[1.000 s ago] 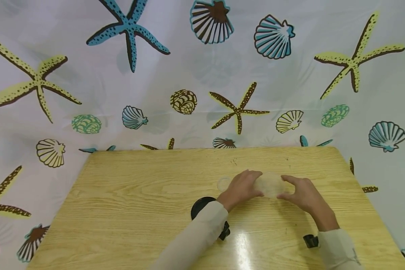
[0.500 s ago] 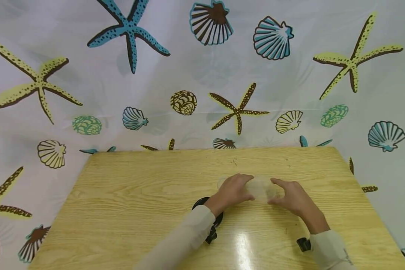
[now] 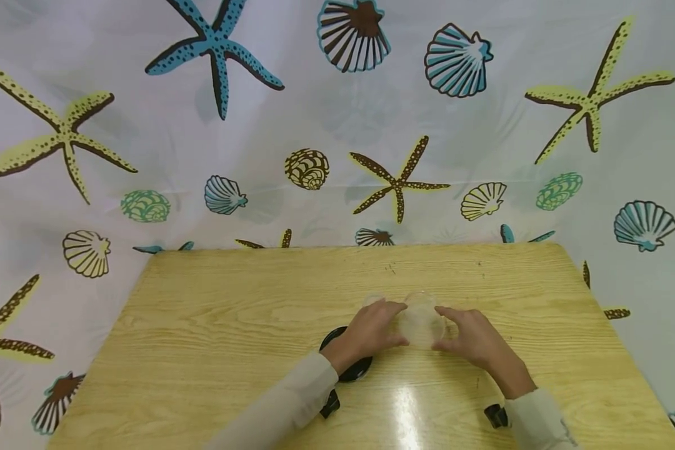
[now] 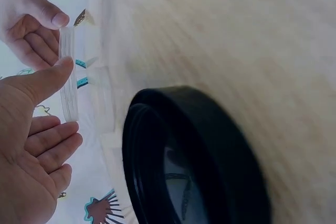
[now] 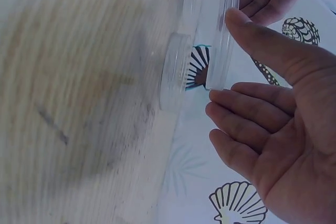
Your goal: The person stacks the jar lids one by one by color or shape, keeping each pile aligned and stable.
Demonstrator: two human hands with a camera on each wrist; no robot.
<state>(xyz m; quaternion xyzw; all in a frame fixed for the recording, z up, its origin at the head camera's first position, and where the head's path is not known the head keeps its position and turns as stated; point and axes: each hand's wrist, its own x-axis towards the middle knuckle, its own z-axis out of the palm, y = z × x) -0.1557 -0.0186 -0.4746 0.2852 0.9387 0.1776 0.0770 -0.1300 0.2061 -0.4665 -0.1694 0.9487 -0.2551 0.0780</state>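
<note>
A clear, shallow round dish like a petri dish (image 3: 420, 325) is held above the table between both hands. My left hand (image 3: 371, 328) pinches its left edge between thumb and fingers; my right hand (image 3: 471, 337) pinches the right edge the same way. In the right wrist view the dish (image 5: 222, 40) appears edge-on, apart from the tabletop. Below it a second clear round piece (image 5: 176, 72) stands on the table, and a third clear piece (image 5: 193, 3) is farther off. Under my left wrist lies a black round-rimmed piece (image 3: 357, 373), partly hidden; its inside looks glassy (image 4: 189, 182).
The wooden table (image 3: 230, 325) extends to both sides and behind the hands. A white curtain (image 3: 326, 112) printed with starfish and shells hangs at its far edge. Small black mounts (image 3: 496, 415) are worn at the wrists.
Both hands have moved left and a little closer to me, carrying the clear dish between them. More of the black round piece now shows beside the left wrist.
</note>
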